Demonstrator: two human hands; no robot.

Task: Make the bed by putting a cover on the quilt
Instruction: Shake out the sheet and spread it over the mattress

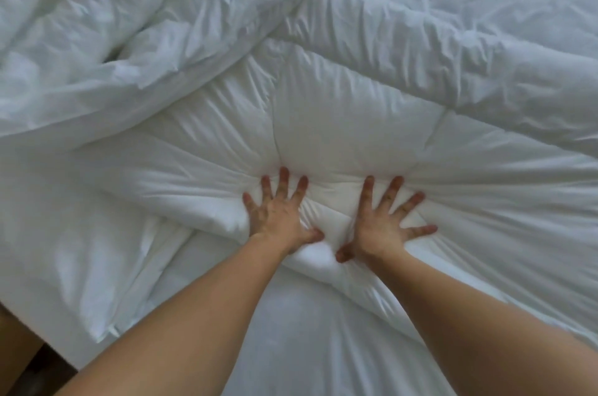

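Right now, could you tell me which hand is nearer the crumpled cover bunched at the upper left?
Left. The left hand presses the quilt just below the cover; the right hand lies farther right.

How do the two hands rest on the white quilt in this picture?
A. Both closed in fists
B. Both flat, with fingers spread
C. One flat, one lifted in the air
B: the left hand and the right hand both press palm-down on the quilt, fingers spread.
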